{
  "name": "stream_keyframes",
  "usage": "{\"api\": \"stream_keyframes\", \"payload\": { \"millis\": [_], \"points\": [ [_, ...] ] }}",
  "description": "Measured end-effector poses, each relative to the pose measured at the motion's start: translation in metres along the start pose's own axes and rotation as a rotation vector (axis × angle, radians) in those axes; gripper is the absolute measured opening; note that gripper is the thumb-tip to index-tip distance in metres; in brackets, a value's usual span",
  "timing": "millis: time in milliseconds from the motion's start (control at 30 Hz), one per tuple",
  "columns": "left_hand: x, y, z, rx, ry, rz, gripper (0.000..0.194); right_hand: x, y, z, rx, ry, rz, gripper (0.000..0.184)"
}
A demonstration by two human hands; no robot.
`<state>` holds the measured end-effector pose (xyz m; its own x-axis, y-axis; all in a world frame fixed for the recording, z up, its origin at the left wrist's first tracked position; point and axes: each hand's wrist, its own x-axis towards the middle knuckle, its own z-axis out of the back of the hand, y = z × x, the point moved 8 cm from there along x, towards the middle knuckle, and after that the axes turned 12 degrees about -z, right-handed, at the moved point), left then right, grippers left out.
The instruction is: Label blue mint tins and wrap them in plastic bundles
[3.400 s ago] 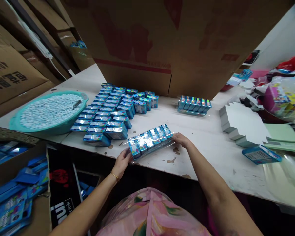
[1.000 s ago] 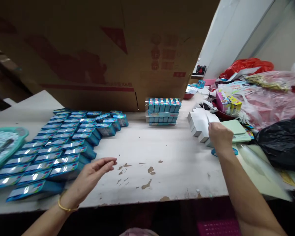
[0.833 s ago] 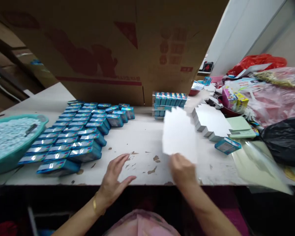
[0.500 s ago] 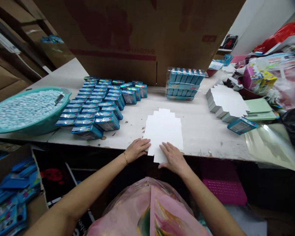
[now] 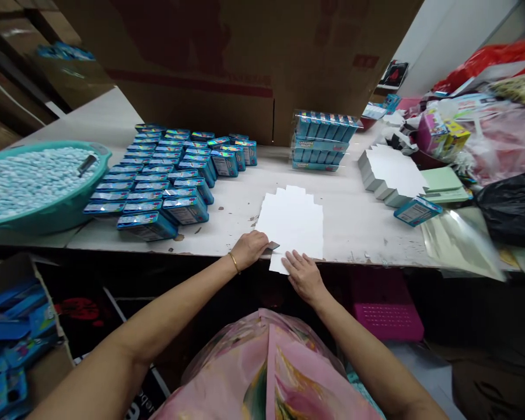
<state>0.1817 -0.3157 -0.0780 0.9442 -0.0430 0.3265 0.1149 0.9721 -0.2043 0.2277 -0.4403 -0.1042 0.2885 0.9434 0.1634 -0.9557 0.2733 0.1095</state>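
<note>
A flat white cardboard box blank (image 5: pixel 293 216) with notched edges lies at the front edge of the table. My left hand (image 5: pixel 250 249) is closed at its near left corner, pinching a small side flap that is bent up and shows a greyish face. My right hand (image 5: pixel 305 276) rests with fingers stretched out on the blank's near tab, pressing it from above. Further right stands a stack of the same white blanks (image 5: pixel 394 169), with a small blue box (image 5: pixel 417 211) leaning in front of it.
Rows of small blue boxes (image 5: pixel 157 175) stand left of the blank. A turquoise basin (image 5: pixel 65 207) full of pale blue pieces sits at the far left. Clear-wrapped trays of blue boxes (image 5: pixel 319 143) stand behind, before a big brown carton (image 5: pixel 245 111). Bags clutter the right.
My left hand has gone from lying flat beside the blank to pinching its corner flap, which is now bent up. My right hand stays on the near tab. The view has shifted slightly.
</note>
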Motion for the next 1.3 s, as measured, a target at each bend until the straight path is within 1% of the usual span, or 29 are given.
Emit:
{"api": "stream_keyframes", "payload": {
  "millis": [100,167,233,300,367,433,500,600,667,700,800,867,900,1033,1133,1233,1300],
  "points": [
    [0.005,-0.015,-0.003,0.049,0.12,-0.122,0.027,-0.002,0.009,0.0,0.019,-0.024,0.021,0.041],
    [0.008,-0.023,-0.004,0.104,0.166,-0.168,0.025,-0.003,0.01,0.001,0.039,-0.009,0.035,0.041],
    [0.013,-0.028,-0.005,0.144,0.2,-0.181,0.023,-0.005,0.006,0.003,0.072,0.037,0.072,0.043],
    [0.019,-0.03,-0.006,0.138,0.238,-0.178,0.021,-0.008,-0.003,0.005,0.119,0.077,0.122,0.051],
    [0.026,-0.03,-0.006,0.109,0.28,-0.157,0.021,-0.009,-0.018,0.009,0.165,0.067,0.119,0.055],
    [0.03,-0.028,-0.007,0.086,0.324,-0.134,0.021,-0.008,-0.037,0.014,0.213,0.006,0.064,0.049],
    [0.032,-0.026,-0.007,0.077,0.359,-0.111,0.022,-0.003,-0.053,0.018,0.274,-0.054,0.01,0.037],
    [0.033,-0.025,-0.007,0.058,0.375,-0.072,0.028,0.01,-0.065,0.027,0.33,-0.116,-0.091,0.022],
    [0.034,-0.026,-0.007,0.054,0.372,-0.05,0.031,0.024,-0.061,0.035,0.254,-0.119,-0.123,0.017],
    [0.034,-0.027,-0.007,0.059,0.373,-0.039,0.033,0.032,-0.054,0.038,0.176,-0.091,-0.11,0.017],
    [0.038,-0.029,-0.01,0.081,0.386,-0.003,0.034,0.052,-0.029,0.034,-0.088,0.078,0.017,0.02],
    [0.041,-0.031,-0.012,0.085,0.385,0.018,0.032,0.059,-0.016,0.028,-0.196,0.169,0.093,0.022],
    [0.043,-0.032,-0.013,0.085,0.375,0.031,0.03,0.061,-0.011,0.025,-0.222,0.192,0.114,0.023],
    [0.046,-0.033,-0.015,0.089,0.328,0.093,0.024,0.065,-0.006,0.016,-0.247,0.2,0.119,0.022],
    [0.047,-0.034,-0.015,0.086,0.299,0.109,0.023,0.065,-0.006,0.013,-0.237,0.2,0.119,0.021],
    [0.048,-0.036,-0.014,0.094,0.28,0.091,0.023,0.06,-0.007,0.019,-0.209,0.219,0.121,0.02],
    [0.049,-0.037,-0.013,0.108,0.284,0.079,0.023,0.05,-0.006,0.032,-0.163,0.167,0.13,0.018]
  ]
}}
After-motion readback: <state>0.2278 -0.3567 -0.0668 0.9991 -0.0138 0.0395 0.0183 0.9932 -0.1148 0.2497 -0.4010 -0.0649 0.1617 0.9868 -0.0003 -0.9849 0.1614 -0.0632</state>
